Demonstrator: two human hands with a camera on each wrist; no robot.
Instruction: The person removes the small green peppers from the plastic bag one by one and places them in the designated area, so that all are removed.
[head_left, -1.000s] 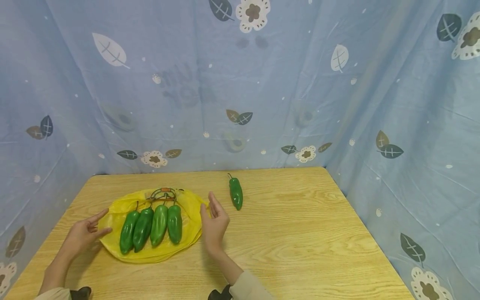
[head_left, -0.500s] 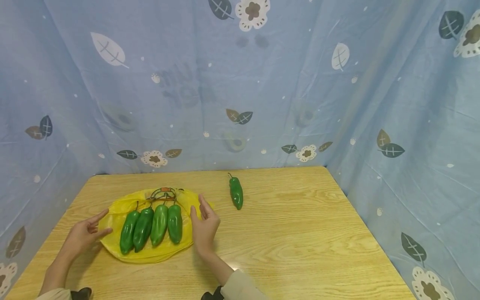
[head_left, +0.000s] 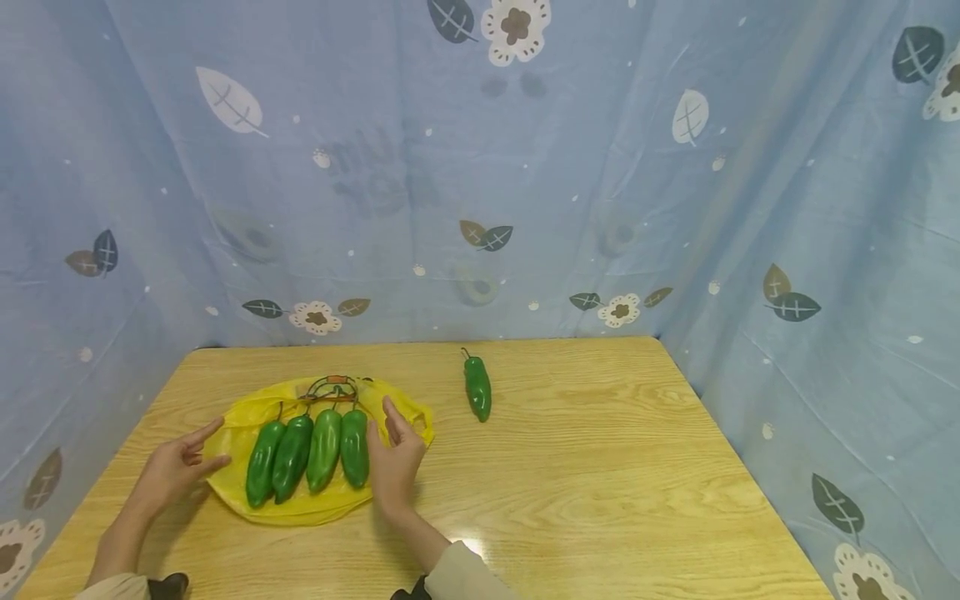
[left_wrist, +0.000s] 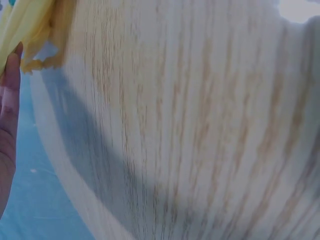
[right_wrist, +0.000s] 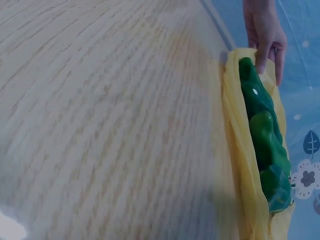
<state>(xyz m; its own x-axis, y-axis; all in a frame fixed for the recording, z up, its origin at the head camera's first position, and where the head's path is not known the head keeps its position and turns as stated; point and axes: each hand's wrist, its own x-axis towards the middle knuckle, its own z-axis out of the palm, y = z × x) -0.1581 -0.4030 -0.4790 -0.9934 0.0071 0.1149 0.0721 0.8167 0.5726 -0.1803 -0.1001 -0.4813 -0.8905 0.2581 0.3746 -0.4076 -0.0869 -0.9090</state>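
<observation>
Several glossy green peppers [head_left: 324, 450] lie side by side on a flattened yellow plastic bag [head_left: 330, 506], stems pointing away. Thin cords with an orange band [head_left: 337, 380] loop above their stems. At the bag's left edge is my left hand [head_left: 168, 471], thumb and fingers spread apart; the right wrist view shows that hand [right_wrist: 267, 32] at the bag's far end. My right hand [head_left: 397, 467], fingers extended and thumb apart, stands over the bag's right part, close beside the rightmost pepper [head_left: 355, 450]. Whether it touches that pepper cannot be told. Neither hand grips anything.
One more green pepper [head_left: 477, 387] lies apart on the wooden table [head_left: 585, 467], to the right of the bag. A blue patterned curtain [head_left: 480, 167] encloses the table at the back and both sides.
My right hand has moved left, from the bag's right edge to beside the rightmost pepper, uncovering the bag's right end. The left hand and the peppers have hardly moved.
</observation>
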